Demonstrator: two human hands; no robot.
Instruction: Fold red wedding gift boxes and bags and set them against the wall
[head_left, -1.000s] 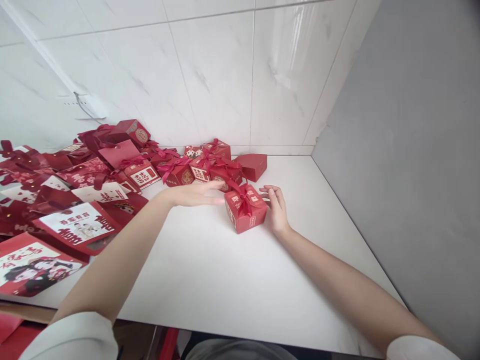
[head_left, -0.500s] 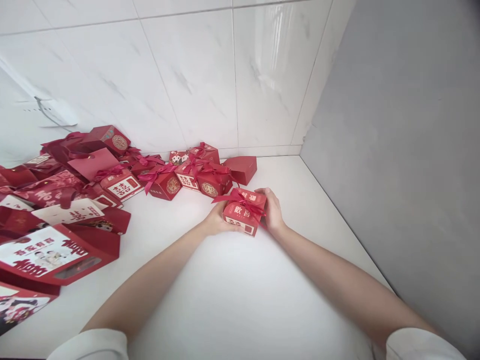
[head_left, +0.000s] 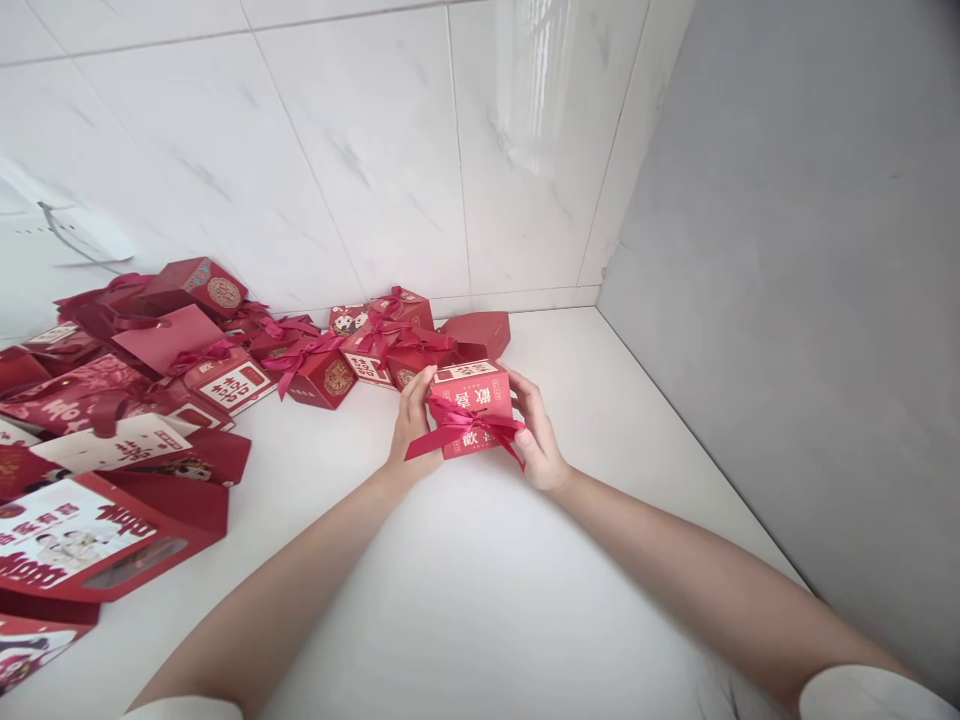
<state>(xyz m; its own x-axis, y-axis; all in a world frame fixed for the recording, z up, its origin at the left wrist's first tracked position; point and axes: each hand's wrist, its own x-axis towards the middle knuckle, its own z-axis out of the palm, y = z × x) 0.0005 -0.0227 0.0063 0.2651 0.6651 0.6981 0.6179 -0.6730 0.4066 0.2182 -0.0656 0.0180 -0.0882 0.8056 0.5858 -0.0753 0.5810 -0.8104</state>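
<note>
Your left hand [head_left: 409, 425] and right hand [head_left: 540, 440] clasp the red box [head_left: 486, 388] between them over the white table [head_left: 480, 580]; squeezing hard could dent its sides (a fingertip might also snag the ribbon [head_left: 469, 424] loose).

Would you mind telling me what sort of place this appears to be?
An indoor corner, perhaps of a workroom or shop: a white table stands against a tiled wall, with many red boxes crowded on it.
</note>
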